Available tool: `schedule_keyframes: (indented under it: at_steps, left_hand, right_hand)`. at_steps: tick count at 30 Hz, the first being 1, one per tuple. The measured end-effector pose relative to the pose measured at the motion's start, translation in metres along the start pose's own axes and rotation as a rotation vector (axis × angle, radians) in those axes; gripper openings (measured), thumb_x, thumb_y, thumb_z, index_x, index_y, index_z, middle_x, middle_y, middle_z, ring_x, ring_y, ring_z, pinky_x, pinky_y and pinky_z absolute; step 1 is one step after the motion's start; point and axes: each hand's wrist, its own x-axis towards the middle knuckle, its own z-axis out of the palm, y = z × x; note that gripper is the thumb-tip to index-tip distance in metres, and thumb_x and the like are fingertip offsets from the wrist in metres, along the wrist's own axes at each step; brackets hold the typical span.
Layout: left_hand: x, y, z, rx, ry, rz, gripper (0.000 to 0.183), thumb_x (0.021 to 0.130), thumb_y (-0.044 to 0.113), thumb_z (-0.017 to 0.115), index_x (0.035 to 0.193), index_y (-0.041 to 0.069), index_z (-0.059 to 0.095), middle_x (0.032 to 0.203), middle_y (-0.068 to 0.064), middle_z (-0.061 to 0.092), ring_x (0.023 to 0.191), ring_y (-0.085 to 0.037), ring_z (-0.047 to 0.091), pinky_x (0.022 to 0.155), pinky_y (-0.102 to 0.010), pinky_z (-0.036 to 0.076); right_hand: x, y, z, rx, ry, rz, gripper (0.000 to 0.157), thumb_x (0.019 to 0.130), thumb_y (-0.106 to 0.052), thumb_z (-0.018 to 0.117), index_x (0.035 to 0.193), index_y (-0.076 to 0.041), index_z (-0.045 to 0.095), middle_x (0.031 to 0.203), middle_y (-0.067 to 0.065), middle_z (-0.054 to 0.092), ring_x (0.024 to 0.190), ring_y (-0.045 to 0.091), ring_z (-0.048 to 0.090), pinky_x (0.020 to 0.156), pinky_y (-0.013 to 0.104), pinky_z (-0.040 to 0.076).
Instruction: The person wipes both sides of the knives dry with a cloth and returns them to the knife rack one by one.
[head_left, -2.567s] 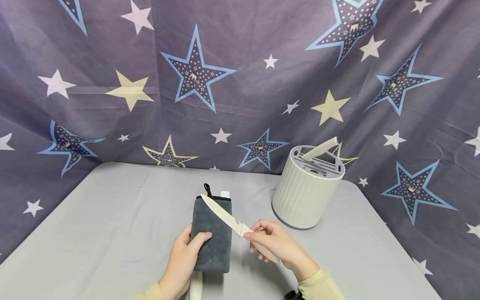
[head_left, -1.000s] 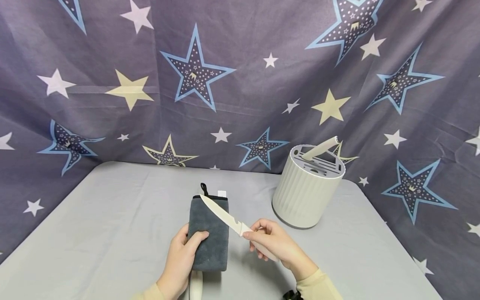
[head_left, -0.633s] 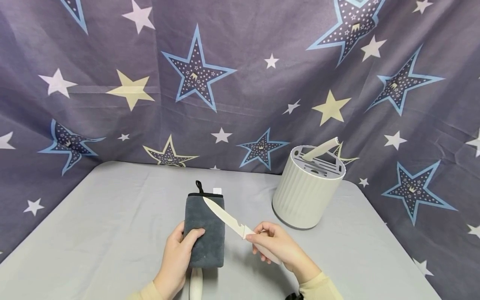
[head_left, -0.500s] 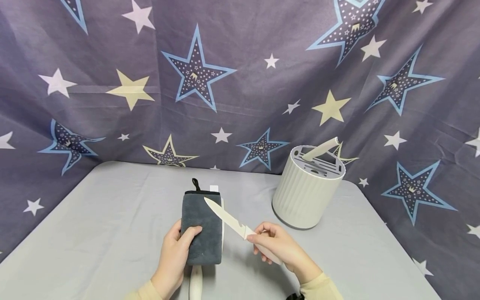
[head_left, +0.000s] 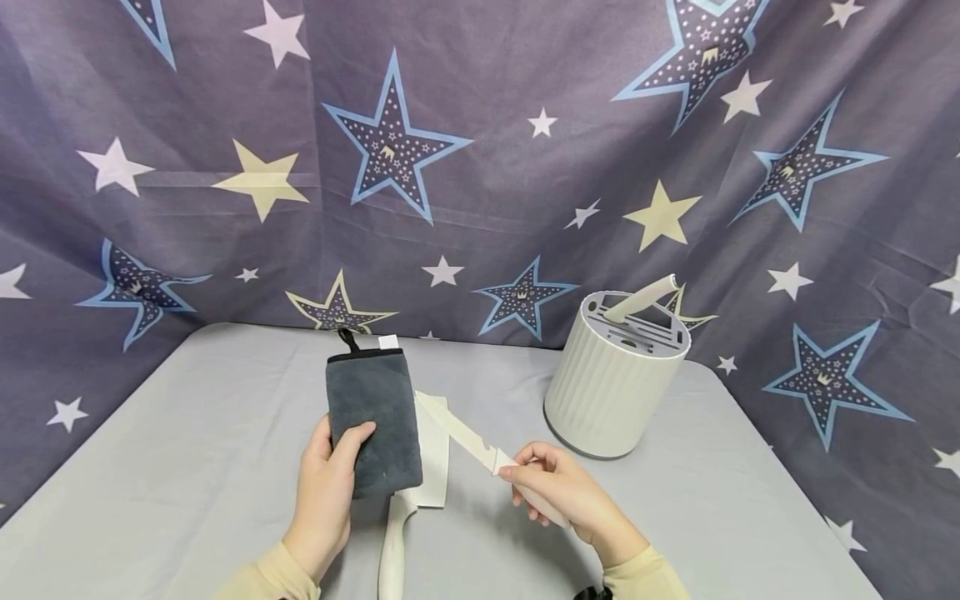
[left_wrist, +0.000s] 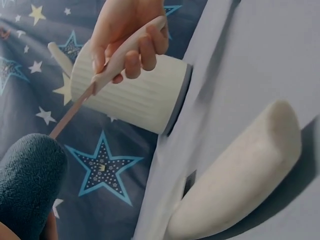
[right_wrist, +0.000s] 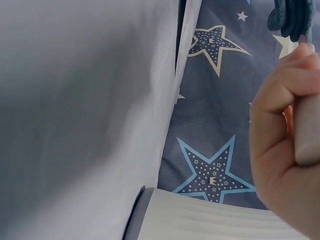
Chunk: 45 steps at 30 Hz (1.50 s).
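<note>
My left hand (head_left: pixel 321 492) grips a folded dark grey cloth (head_left: pixel 375 408), thumb across its front, raised left of the knife. The cloth has a black loop and a white tag at its top edge. In my right hand (head_left: pixel 562 487) is a cream knife (head_left: pixel 465 435), pinched at the handle, blade pointing up and left. The blade's tip is beside the cloth's right edge and overlaps a pale cleaver (head_left: pixel 433 458) in the head view. That cleaver lies on the table, its blade partly hidden by the cloth; its handle (left_wrist: pixel 240 175) looms close in the left wrist view.
A ribbed cream knife block (head_left: pixel 609 396) stands at the back right of the grey-covered table (head_left: pixel 187 467). One handle (head_left: pixel 643 297) sticks up out of its slotted top. A star-patterned curtain (head_left: pixel 480 167) hangs behind the table.
The left hand has moved the cloth left and up, away from the knife blade, uncovering more of the cleaver. The right hand and knife have shifted only slightly right.
</note>
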Motion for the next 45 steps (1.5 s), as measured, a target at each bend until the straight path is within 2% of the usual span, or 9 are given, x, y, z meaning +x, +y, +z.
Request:
schedule_keyframes:
  at_steps: [7, 14, 22, 24, 32, 37, 41, 45]
  left_hand:
    - [0.003, 0.005, -0.002, -0.042, -0.008, 0.033, 0.031, 0.101, 0.026, 0.056, 0.131, 0.019, 0.048, 0.12, 0.006, 0.053, 0.105, -0.008, 0.055, 0.085, -0.023, 0.048]
    - [-0.001, 0.013, 0.002, -0.072, -0.082, 0.048, 0.035, 0.1, 0.022, 0.058, 0.134, 0.019, 0.049, 0.121, 0.006, 0.056, 0.106, -0.009, 0.057, 0.086, -0.024, 0.051]
    - [-0.012, 0.013, 0.008, -0.003, -0.173, 0.076, 0.035, 0.096, 0.015, 0.061, 0.13, 0.016, 0.054, 0.1, 0.004, 0.063, 0.087, -0.012, 0.064, 0.074, -0.028, 0.055]
    - [-0.014, 0.011, 0.01, -0.01, -0.205, 0.078, 0.037, 0.095, 0.013, 0.062, 0.132, 0.015, 0.054, 0.1, 0.004, 0.065, 0.084, -0.013, 0.068, 0.073, -0.029, 0.057]
    - [-0.023, 0.007, 0.019, -0.025, -0.32, 0.05, 0.04, 0.093, 0.015, 0.065, 0.132, 0.012, 0.055, 0.104, -0.003, 0.068, 0.085, -0.018, 0.068, 0.072, -0.033, 0.057]
    - [-0.026, 0.002, 0.025, -0.049, -0.435, 0.008, 0.045, 0.093, 0.015, 0.066, 0.135, 0.01, 0.05, 0.099, -0.001, 0.071, 0.083, -0.017, 0.071, 0.07, -0.033, 0.058]
    - [-0.027, -0.002, 0.027, -0.06, -0.517, 0.0, 0.048, 0.094, 0.015, 0.066, 0.137, 0.007, 0.045, 0.099, -0.001, 0.073, 0.084, -0.017, 0.072, 0.071, -0.034, 0.059]
    - [-0.028, -0.005, 0.028, -0.054, -0.527, -0.032, 0.046, 0.093, 0.017, 0.067, 0.133, 0.009, 0.045, 0.1, -0.006, 0.073, 0.083, -0.02, 0.072, 0.07, -0.036, 0.059]
  right_hand:
    - [0.001, -0.001, 0.001, 0.007, 0.006, 0.003, 0.023, 0.092, -0.024, 0.068, 0.095, -0.004, 0.058, 0.069, 0.001, 0.063, 0.05, 0.011, 0.048, 0.045, 0.023, 0.041]
    - [0.003, -0.002, 0.002, 0.006, 0.004, -0.006, 0.023, 0.091, -0.022, 0.069, 0.093, -0.003, 0.058, 0.067, 0.0, 0.063, 0.049, 0.01, 0.048, 0.045, 0.022, 0.041]
    - [0.003, -0.004, 0.006, -0.004, 0.004, -0.009, 0.024, 0.091, -0.022, 0.069, 0.093, -0.002, 0.058, 0.067, 0.0, 0.064, 0.049, 0.01, 0.048, 0.045, 0.022, 0.04]
    - [0.003, -0.005, 0.007, -0.006, 0.004, -0.007, 0.024, 0.091, -0.023, 0.07, 0.093, -0.002, 0.058, 0.068, 0.0, 0.064, 0.049, 0.01, 0.049, 0.045, 0.022, 0.04]
    - [0.003, -0.006, 0.011, -0.016, 0.003, -0.019, 0.024, 0.091, -0.024, 0.069, 0.093, -0.003, 0.058, 0.068, 0.0, 0.063, 0.049, 0.01, 0.049, 0.045, 0.022, 0.041]
    - [0.003, -0.006, 0.013, -0.023, -0.003, -0.039, 0.02, 0.091, -0.02, 0.067, 0.093, -0.003, 0.057, 0.067, -0.002, 0.063, 0.049, 0.009, 0.048, 0.045, 0.021, 0.041]
    - [0.003, -0.006, 0.014, -0.013, -0.018, -0.058, 0.013, 0.092, -0.015, 0.062, 0.091, -0.004, 0.054, 0.068, -0.001, 0.063, 0.049, 0.009, 0.049, 0.045, 0.021, 0.041]
    - [0.002, -0.007, 0.015, 0.004, -0.032, -0.075, 0.015, 0.094, -0.016, 0.061, 0.09, -0.006, 0.052, 0.068, -0.001, 0.063, 0.05, 0.008, 0.05, 0.044, 0.02, 0.04]
